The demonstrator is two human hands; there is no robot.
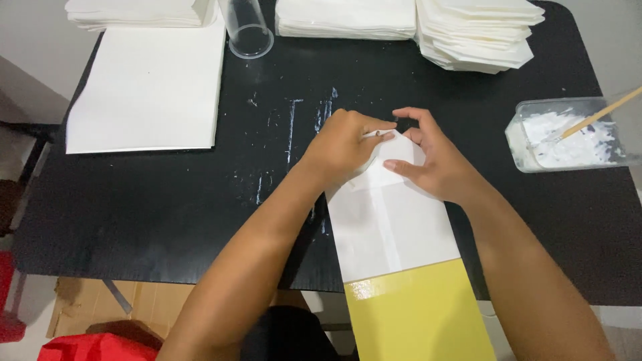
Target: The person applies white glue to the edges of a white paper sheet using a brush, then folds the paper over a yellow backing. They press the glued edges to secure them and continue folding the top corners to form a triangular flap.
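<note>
A black surface (167, 214) fills the view, streaked with dried white smears near its middle. On it, running from centre toward 6 o'clock, lies a long white paper bag (388, 227) with a yellow lower end. Both hands press its folded, pointed top: the left hand (344, 147) lies flat on the fold, the right hand (428, 157) pinches the tip. At 10 o'clock lies a white sheet stack (147, 87); at 3 o'clock stands a glue tub (568, 134).
</note>
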